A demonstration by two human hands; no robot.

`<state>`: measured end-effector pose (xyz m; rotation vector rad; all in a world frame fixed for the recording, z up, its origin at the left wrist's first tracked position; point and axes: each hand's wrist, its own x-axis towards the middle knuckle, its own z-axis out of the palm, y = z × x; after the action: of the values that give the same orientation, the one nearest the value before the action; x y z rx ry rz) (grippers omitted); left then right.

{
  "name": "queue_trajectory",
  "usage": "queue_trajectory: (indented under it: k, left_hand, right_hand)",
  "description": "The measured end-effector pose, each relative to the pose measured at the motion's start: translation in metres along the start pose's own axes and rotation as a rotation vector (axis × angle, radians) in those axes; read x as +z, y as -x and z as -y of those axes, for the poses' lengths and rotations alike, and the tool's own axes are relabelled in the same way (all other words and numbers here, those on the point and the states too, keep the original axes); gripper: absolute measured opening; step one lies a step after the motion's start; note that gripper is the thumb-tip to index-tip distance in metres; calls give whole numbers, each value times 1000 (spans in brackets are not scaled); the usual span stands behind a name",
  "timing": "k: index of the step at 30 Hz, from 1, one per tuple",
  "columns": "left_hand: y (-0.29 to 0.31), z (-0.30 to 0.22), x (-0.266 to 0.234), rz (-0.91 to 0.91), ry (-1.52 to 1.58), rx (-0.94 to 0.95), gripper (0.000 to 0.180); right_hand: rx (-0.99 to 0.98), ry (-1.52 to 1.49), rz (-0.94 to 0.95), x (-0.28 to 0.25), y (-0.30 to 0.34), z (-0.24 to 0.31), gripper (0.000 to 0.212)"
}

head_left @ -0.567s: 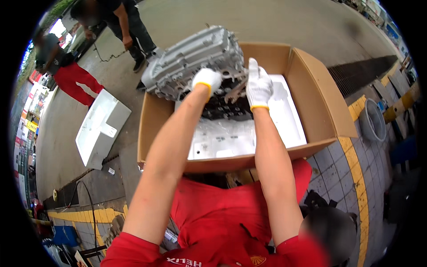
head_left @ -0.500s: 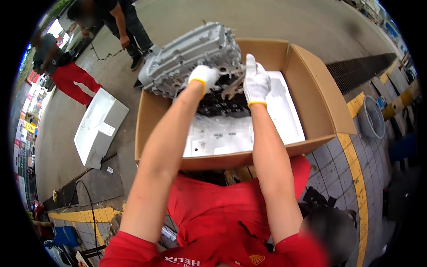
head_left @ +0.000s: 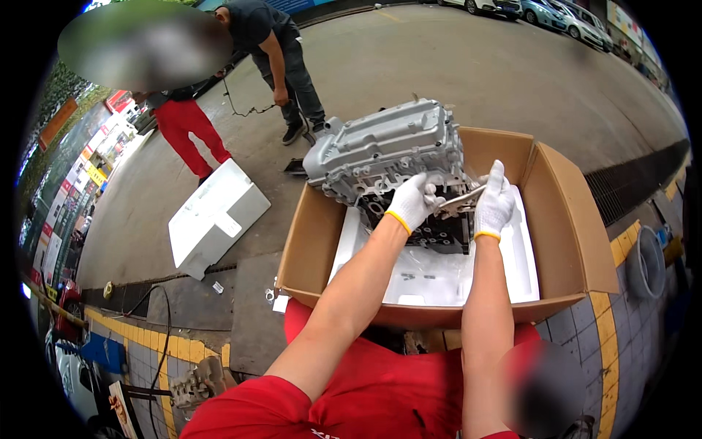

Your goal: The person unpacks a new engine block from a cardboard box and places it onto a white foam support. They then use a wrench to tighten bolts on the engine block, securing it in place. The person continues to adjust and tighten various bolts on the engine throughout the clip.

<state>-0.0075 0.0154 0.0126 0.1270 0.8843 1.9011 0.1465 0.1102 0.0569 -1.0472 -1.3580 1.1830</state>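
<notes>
A grey car engine (head_left: 391,150) with a black lower part stands in an open cardboard box (head_left: 563,219), bedded in white foam (head_left: 523,271). Both my hands wear white knitted gloves with yellow cuffs. In front of the engine's near side, my left hand (head_left: 414,205) is closed, fingertips at the left end of a thin, flat metal piece with cut-outs (head_left: 463,199). The other end is in my right hand (head_left: 495,203), its fingers closed and one digit pointing up. The piece's exact kind is unclear; part of it is hidden by the gloves.
A white foam block (head_left: 219,212) lies on the ground left of the box. Beyond it are a person in red trousers (head_left: 191,132) and a person in dark clothes (head_left: 281,73). A grey bucket (head_left: 646,263) and a floor grate (head_left: 632,186) are at the right.
The view has shifted, so the box and engine appear lower and further right. My left hand has moved off the engine's near side toward the metal piece; my right hand still holds it.
</notes>
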Motion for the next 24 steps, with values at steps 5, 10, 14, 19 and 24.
queue_trajectory:
  k: [5,10,14,19,24]
  left_hand:
    - [7,-4,9,-149,-469,106,26]
    - [2,-8,8,-246,-1071,299,42]
    - [6,-13,16,-461,-1936,498,41]
    - [24,-21,36,-366,-2170,556,36]
    - [12,-23,13,-250,-1310,224,45]
  right_hand:
    - [-56,58,-17,2,2,-2,70]
    - [-89,153,-20,6,0,-7,71]
    - [-36,280,82,5,0,-9,70]
    - [-97,317,72,4,1,-11,69]
    - [-95,340,101,7,-2,-19,68]
